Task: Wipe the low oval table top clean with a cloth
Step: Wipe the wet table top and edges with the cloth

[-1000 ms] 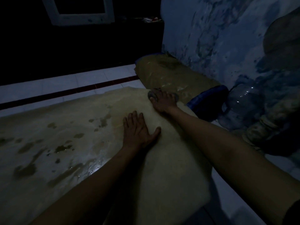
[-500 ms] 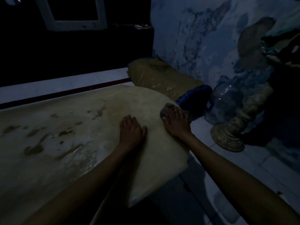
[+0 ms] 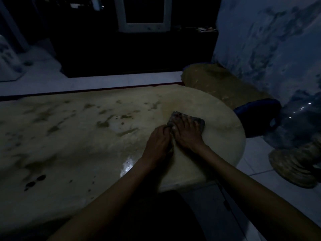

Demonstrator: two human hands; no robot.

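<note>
One table (image 3: 78, 140), one cloth (image 3: 199, 122), left hand (image 3: 157, 145), right hand (image 3: 186, 137)

One left hand (image 3: 157, 145), one right hand (image 3: 186, 136), one cloth (image 3: 199, 121), one table top (image 3: 69, 136), one clear jug (image 3: 298, 122).

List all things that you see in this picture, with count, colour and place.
table: one, tan with dark stains, centre
cloth: one, grey, on the table's right end
blue object: one, blue with a tan top, beyond the table's right end, kind unclear
jug: one, clear, on the floor at right
pedestal: one, brown, on the floor near the jug
frame: one, white, top centre
left hand: fingers curled at the cloth's corner, grip unclear
right hand: fingers spread, presses the cloth
</note>
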